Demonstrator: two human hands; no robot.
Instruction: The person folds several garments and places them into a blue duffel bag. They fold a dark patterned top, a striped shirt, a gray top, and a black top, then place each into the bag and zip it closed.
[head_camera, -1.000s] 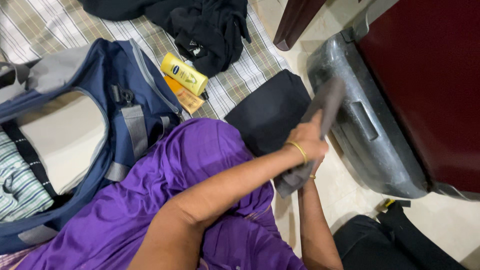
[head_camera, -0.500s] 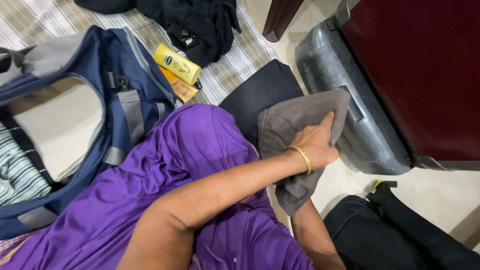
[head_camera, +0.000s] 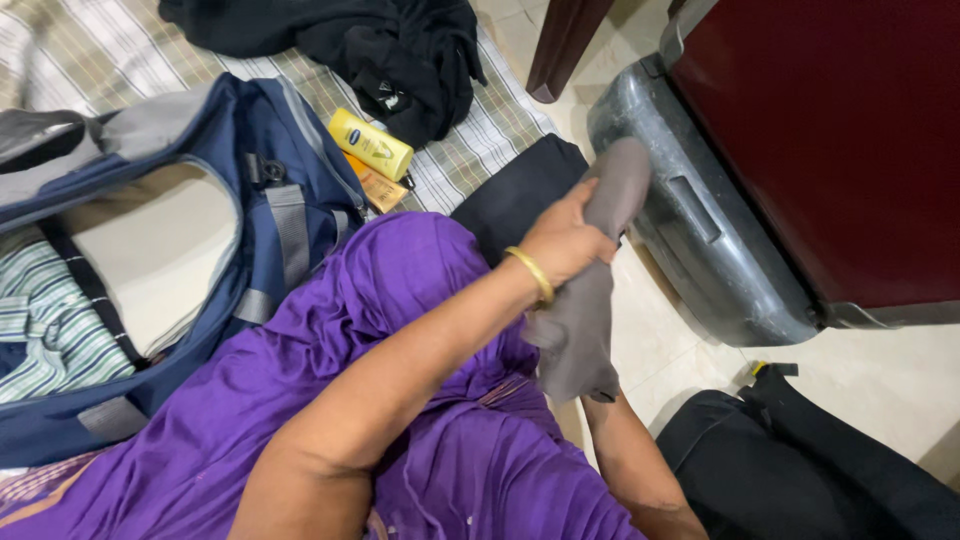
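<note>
Grey cloth (head_camera: 585, 300) clenched in left hand (head_camera: 562, 240); right hand hidden beneath; blue duffel bag (head_camera: 290, 170) holds striped shirt (head_camera: 50, 330).

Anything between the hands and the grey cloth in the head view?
Nothing visible. The left hand already grips the grey cloth near its upper end, with no object between them. The right hand is hidden behind the cloth, only its forearm shows below, so its contact cannot be confirmed.
</note>
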